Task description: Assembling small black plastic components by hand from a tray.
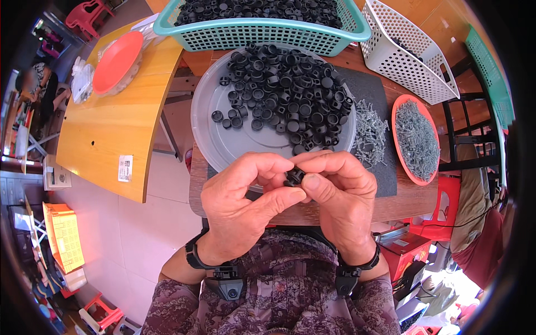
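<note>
Both hands meet over the front rim of a round translucent basin (215,142), pinching one small black plastic part (295,176) between them. My left hand (243,198) grips it with thumb and fingers from the left. From the other side, my right hand (340,195) holds the same part at its fingertips, which hide much of it. Many black round plastic caps (279,84) lie heaped in the basin, mostly toward its back and right. Beside the basin, a loose pile of grey metal screws (368,134) rests on a dark mat (385,181).
An orange-rimmed plate (396,131) of screws stands at the right. Behind the basin is a teal basket (257,25) full of black parts, with a white perforated basket (410,50) beside it. A yellow wooden table (111,131) stands left; a person sits beyond it.
</note>
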Tool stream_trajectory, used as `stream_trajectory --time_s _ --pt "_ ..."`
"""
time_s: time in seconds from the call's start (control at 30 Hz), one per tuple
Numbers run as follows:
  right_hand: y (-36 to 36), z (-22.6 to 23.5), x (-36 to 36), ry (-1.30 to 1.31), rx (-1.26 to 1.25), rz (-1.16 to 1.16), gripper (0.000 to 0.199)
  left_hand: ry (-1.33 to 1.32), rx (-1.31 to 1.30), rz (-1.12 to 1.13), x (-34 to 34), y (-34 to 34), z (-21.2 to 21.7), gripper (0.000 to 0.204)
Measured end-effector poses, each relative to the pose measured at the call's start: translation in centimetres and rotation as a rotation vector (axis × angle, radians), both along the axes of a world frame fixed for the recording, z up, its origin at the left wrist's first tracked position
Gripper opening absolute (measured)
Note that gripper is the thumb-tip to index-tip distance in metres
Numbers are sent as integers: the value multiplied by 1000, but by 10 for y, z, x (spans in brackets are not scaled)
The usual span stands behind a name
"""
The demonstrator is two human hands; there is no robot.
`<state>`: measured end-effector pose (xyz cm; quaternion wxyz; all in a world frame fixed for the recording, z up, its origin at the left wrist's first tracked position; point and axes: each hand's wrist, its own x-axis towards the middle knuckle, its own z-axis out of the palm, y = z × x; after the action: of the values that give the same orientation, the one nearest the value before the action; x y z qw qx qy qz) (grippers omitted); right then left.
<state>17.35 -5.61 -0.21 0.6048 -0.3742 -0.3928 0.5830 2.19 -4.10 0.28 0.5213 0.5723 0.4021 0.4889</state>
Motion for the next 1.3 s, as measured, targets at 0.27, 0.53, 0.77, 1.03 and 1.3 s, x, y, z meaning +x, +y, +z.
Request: stream_trajectory --time_s 0.27,0.53,0.77,1.03,1.3 --pt "1 3 2 -37 63 -14 15 -6 48 -7 1 1 0 35" --pt "-1 2 2 49 -52 3 14 -3 52 -10 1 4 -3 30" --pt "1 6 -1 37 -24 -32 13 -72 -6 -19 2 4 -1 30" --pt "1 5 3 -25 21 2 13 -63 -51 -30 -1 3 1 36" --pt "1 3 4 -50 18 -3 14 -92 -142 -127 -1 7 4 33"
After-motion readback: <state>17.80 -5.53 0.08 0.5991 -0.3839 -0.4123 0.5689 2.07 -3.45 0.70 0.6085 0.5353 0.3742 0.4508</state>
